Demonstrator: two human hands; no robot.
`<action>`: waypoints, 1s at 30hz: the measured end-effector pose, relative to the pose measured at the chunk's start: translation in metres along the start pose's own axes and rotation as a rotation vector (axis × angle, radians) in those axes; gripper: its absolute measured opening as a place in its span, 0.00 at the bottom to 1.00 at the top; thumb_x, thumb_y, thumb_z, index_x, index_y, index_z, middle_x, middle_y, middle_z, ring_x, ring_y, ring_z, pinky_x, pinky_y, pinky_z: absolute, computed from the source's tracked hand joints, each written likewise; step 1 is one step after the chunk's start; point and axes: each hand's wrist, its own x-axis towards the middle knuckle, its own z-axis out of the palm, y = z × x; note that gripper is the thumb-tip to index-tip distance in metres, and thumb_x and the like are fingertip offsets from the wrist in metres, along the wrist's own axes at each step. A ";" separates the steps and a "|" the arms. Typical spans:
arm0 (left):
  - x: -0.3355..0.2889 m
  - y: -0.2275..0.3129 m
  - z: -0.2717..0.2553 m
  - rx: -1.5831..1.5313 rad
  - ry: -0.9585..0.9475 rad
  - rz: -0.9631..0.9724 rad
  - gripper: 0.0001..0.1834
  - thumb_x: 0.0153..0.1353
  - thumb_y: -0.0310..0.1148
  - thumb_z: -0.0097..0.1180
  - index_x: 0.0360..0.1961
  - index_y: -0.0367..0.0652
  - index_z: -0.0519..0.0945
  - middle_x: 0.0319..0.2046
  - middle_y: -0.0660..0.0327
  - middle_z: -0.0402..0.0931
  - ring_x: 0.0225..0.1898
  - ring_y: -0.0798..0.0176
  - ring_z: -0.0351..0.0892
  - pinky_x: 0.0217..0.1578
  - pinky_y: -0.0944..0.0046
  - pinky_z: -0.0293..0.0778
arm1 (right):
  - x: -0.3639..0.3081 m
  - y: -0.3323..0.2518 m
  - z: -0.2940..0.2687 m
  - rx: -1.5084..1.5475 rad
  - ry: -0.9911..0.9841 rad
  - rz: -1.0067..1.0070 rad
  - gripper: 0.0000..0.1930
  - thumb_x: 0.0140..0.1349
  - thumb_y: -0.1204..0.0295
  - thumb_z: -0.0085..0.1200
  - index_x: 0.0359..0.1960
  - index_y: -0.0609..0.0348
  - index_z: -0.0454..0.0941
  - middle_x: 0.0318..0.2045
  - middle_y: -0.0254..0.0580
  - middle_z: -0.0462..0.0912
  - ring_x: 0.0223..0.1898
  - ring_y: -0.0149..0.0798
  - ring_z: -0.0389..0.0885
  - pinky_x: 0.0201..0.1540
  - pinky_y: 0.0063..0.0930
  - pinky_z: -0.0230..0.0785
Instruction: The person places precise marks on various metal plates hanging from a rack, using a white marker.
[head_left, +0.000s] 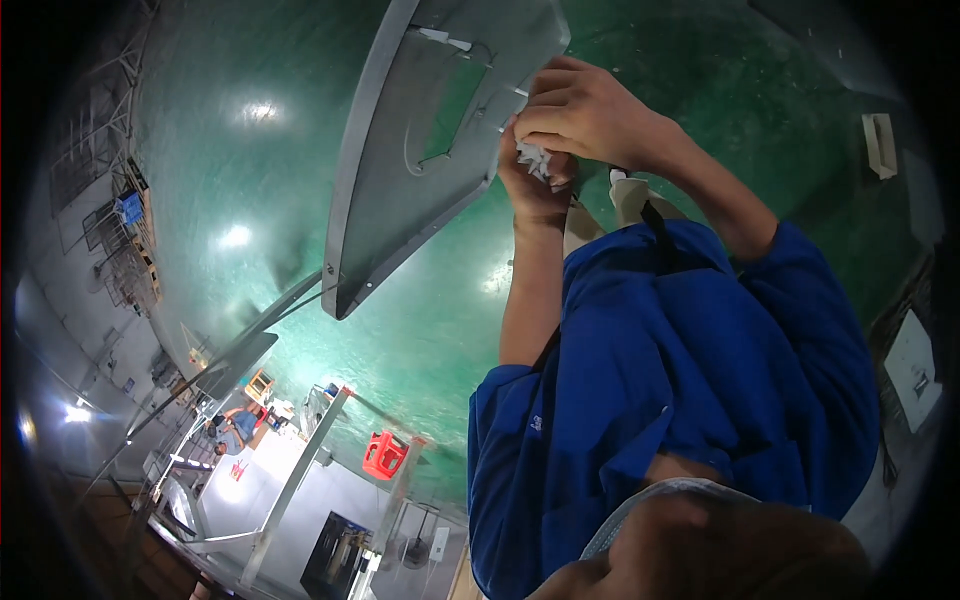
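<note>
A large grey sheet-metal panel [385, 130] with a rectangular cut-out stands tilted in front of me. Close to its right edge, my left hand [520, 185] is cupped, its fingers curled round a bunch of small white pieces [535, 160]. These look pointed, but their exact kind is unclear. My right hand [590, 112] lies just above and over the left one, fingers bent and pressed together; whatever is between the fingertips is hidden. Small white pins [519, 92] stick out of the panel beside my right fingers. A white strip [440, 38] sits near the top of the cut-out.
The panel's lower end meets a long dark rail [290, 300]. Below left, a red stool [384, 455] stands on the green floor [430, 340], and another person [235, 432] sits by a cluttered table. A beige block-shaped item [879, 146] lies at far right.
</note>
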 end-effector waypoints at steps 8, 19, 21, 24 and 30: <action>-0.001 -0.016 0.028 -0.113 0.193 0.033 0.16 0.59 0.50 0.42 0.27 0.49 0.70 0.17 0.68 0.67 0.09 0.72 0.60 0.06 0.77 0.51 | -0.011 -0.002 -0.003 0.154 0.176 -0.019 0.05 0.48 0.72 0.58 0.28 0.52 0.77 0.23 0.30 0.76 0.30 0.35 0.74 0.45 0.30 0.65; -0.008 -0.011 0.025 -0.381 -0.150 -0.027 0.15 0.63 0.43 0.37 0.29 0.45 0.71 0.18 0.64 0.63 0.12 0.71 0.54 0.06 0.76 0.47 | -0.006 0.001 0.002 0.636 0.515 0.378 0.07 0.49 0.84 0.57 0.32 0.65 0.77 0.29 0.39 0.79 0.33 0.30 0.78 0.38 0.21 0.71; -0.011 -0.004 0.022 -0.382 -0.161 -0.033 0.14 0.64 0.41 0.37 0.29 0.44 0.70 0.19 0.64 0.60 0.13 0.71 0.51 0.06 0.76 0.47 | 0.000 0.011 0.004 0.613 0.574 0.342 0.08 0.48 0.85 0.58 0.32 0.66 0.77 0.30 0.37 0.79 0.34 0.28 0.77 0.40 0.20 0.71; -0.015 0.008 0.016 -0.351 -0.157 0.006 0.14 0.65 0.40 0.38 0.29 0.42 0.69 0.18 0.63 0.59 0.13 0.72 0.52 0.06 0.76 0.48 | 0.006 0.013 0.010 0.408 0.623 0.311 0.07 0.48 0.85 0.58 0.31 0.66 0.78 0.30 0.38 0.79 0.33 0.28 0.78 0.40 0.19 0.71; -0.014 0.027 -0.001 -0.271 -0.198 -0.018 0.15 0.64 0.38 0.36 0.29 0.40 0.71 0.18 0.64 0.60 0.14 0.73 0.54 0.07 0.76 0.49 | 0.013 0.019 0.035 0.578 0.844 0.373 0.09 0.44 0.87 0.58 0.28 0.63 0.79 0.29 0.38 0.79 0.26 0.31 0.78 0.34 0.21 0.71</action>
